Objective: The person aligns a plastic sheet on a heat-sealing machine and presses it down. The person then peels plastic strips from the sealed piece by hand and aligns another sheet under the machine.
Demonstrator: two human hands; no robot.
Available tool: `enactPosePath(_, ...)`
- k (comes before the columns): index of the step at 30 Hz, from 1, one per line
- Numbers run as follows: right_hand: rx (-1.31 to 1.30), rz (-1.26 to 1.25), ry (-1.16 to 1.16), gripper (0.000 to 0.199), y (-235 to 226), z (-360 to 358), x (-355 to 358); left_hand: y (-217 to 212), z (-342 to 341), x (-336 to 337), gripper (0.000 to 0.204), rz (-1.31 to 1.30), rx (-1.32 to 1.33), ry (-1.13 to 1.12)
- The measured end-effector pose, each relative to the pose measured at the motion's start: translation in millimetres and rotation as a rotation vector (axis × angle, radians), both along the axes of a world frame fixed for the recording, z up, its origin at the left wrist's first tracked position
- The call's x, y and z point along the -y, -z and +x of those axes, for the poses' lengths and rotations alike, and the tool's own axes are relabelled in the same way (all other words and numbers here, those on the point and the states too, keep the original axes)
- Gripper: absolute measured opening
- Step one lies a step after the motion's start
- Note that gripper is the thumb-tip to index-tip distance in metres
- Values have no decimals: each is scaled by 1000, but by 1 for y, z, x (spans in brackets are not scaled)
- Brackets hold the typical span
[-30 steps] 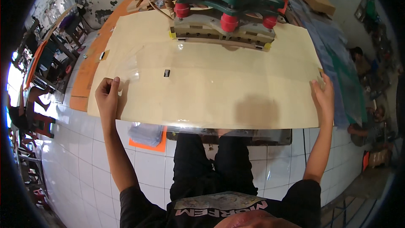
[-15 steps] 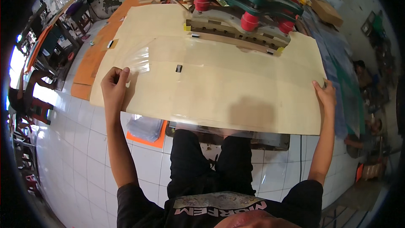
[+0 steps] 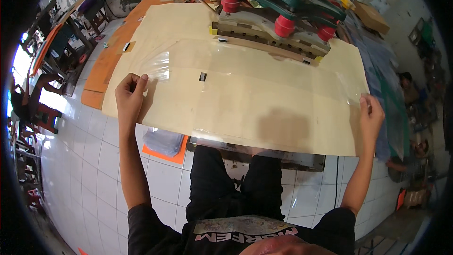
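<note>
Head view: wide clear plastic sheet (image 3: 245, 99) is laid flat across the pale beige worktable (image 3: 188, 19), pinched at its edges by left hand (image 3: 130, 97) and right hand (image 3: 371, 118).

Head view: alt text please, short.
Seen from above, a person's left hand and right hand hold the side edges of a clear sheet on a beige table, before a green press with red rollers.
</note>
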State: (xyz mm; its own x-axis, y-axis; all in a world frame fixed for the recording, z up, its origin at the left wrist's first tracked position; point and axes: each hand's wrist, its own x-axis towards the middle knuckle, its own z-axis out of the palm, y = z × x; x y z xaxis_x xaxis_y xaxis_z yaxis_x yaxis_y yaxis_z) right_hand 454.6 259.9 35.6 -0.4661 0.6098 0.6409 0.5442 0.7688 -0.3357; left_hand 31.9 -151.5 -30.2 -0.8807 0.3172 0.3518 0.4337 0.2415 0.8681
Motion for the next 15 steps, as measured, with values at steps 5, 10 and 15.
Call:
enactPosePath(5,170,437,-466,19,-30,2,87,2,-1,0,31,8,7,3)
enactPosePath(10,-165,518,-688,21,-40,28,125,1,0,-3,31,10,7,7)
enactPosePath(15,-811,248,-579,4,-45,74,110,-2,3,-1,30,-14,-6,-8)
